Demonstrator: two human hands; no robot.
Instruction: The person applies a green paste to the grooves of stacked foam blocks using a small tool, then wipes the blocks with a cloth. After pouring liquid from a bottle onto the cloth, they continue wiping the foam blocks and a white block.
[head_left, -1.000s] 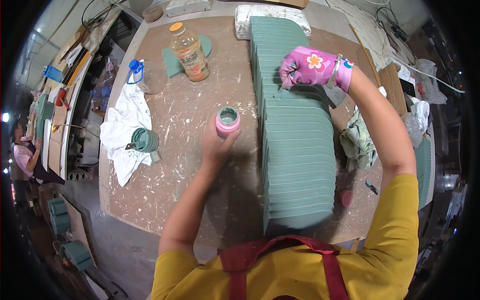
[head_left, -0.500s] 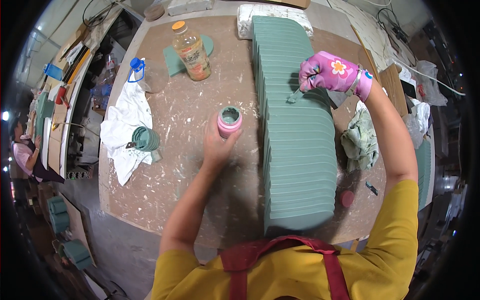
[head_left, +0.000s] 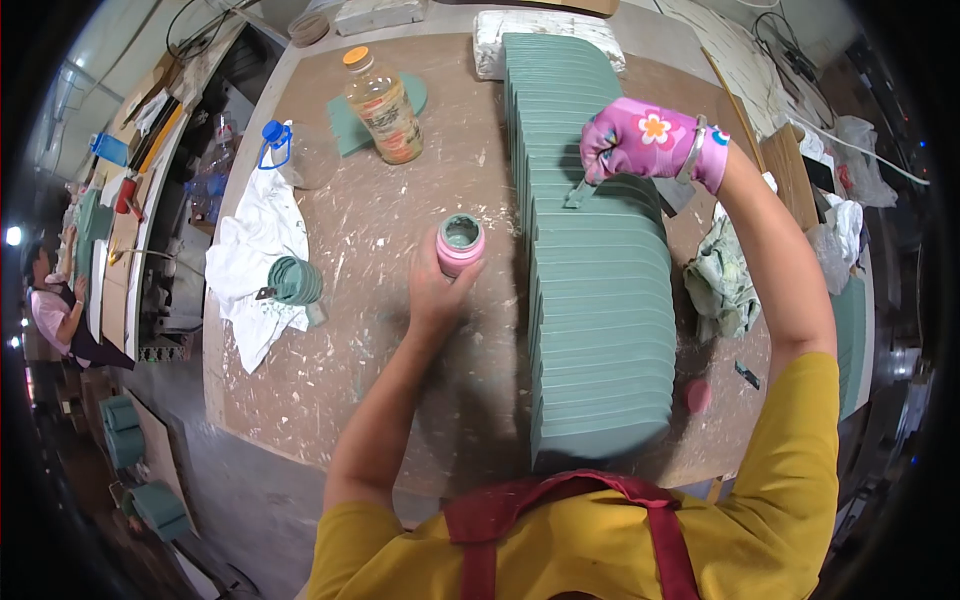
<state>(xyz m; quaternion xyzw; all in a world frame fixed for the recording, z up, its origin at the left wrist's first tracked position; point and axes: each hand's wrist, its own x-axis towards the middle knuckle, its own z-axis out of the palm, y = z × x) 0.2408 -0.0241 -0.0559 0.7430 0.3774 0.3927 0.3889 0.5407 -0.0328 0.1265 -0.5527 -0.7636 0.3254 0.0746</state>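
Observation:
My left hand (head_left: 437, 285) is wrapped round a small pink jar (head_left: 460, 258), standing upright with its mouth uncovered and green paint inside. My right hand (head_left: 640, 145), in a pink flowered glove, is closed on a small brush-like tool whose paint-covered tip (head_left: 577, 196) points down to the left. That tip is over or touching the edges of a long row of green sheet pieces (head_left: 600, 330), overlapped like shingles; contact is hard to tell. Fingers hide the tool's handle. A flat grey piece (head_left: 682, 196) shows beside the row, below the glove.
Left on the table are a white cloth (head_left: 258, 235), a green-stained tub (head_left: 293, 281) and an orange-capped bottle (head_left: 387, 115). A stained rag (head_left: 722, 280) and a round pink lid (head_left: 698, 396) lie right of the row. A white block (head_left: 490, 45) backs it. Another person (head_left: 62, 310) works far left.
My right hand has shifted slightly left and toward me, carrying the tool's tip along the row's edges. My left hand and the jar stay in place.

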